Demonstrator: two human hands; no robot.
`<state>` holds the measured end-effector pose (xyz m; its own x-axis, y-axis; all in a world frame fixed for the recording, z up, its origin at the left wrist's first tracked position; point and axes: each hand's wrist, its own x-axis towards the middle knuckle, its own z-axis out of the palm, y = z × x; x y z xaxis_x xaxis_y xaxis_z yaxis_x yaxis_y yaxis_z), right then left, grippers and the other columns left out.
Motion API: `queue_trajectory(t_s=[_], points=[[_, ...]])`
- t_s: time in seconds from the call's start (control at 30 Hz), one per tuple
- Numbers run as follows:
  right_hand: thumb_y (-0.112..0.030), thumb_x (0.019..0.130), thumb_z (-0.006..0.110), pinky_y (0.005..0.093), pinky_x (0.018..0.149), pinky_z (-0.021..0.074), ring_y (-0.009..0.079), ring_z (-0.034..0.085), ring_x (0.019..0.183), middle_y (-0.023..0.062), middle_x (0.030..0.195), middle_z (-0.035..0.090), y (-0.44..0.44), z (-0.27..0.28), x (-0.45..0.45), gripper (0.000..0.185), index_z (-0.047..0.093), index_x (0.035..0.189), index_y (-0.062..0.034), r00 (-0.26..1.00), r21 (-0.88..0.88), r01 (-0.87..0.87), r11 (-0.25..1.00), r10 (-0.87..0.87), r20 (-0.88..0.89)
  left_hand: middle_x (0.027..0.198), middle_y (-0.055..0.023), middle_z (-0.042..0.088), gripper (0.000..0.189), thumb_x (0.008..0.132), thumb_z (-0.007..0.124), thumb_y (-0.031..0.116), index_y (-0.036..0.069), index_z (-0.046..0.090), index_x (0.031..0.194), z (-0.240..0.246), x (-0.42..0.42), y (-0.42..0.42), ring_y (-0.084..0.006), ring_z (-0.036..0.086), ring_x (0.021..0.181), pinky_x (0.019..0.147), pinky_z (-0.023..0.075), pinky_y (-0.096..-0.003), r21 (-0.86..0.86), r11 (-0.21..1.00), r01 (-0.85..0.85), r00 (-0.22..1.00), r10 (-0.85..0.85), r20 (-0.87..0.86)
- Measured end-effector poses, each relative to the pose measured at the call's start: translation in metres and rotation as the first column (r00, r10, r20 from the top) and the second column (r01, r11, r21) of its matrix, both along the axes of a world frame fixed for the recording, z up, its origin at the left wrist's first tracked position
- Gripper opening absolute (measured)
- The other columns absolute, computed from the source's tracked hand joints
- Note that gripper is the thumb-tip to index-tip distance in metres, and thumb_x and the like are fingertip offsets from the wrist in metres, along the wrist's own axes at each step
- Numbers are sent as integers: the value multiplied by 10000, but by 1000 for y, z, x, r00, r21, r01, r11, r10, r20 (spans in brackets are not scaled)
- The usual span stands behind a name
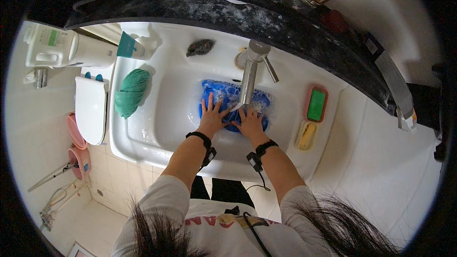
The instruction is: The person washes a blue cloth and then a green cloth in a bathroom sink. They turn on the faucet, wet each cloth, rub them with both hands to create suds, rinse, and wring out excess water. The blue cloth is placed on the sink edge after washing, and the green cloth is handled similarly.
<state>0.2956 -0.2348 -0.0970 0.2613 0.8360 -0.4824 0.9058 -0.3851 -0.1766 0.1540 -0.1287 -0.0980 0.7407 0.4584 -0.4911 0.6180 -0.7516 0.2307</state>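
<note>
A soaked blue cloth (217,87) lies in the basin of a white washbasin (175,114), with soap foam over it. My left hand (212,116) presses flat on its left part, fingers spread. On its right part rests my right hand (251,123), also with spread fingers, partly in the foam. The thumbs point toward each other, a small gap between them. A metal faucet (249,78) reaches over the cloth, and water runs from its spout between my hands. Neither hand is closed around the fabric. Both wrists wear black straps with small devices.
On the left rim sit a bundled green cloth (132,92) and a teal-capped tube (134,48). A dark scouring pad (200,47) lies behind the basin. Two soap dishes, one with green soap (316,104), one with yellow soap (307,135), stand right. A dark shelf (200,5) overhangs the back.
</note>
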Motion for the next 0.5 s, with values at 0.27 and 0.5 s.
queue_trajectory(t_s=[0.27,0.5], points=[[-530,865,400,471,727,492,306,600,917,156,1056,602,13,-15,10,573,447,1269,-126,997,-308,-71,949,55,-61,1334,-118,400,532,770,499,548,229,550,1192,-24,8,7,-422,137,1307,1015,74,-636,46,998,-33,992,27,124],[-439,832,458,503,768,464,343,607,863,145,974,631,16,-34,10,446,612,1010,-61,990,-350,-96,932,54,-128,1184,-143,503,399,780,516,379,165,576,1112,-60,4,6,-383,369,1173,1042,138,-562,-24,1000,-13,999,14,38]])
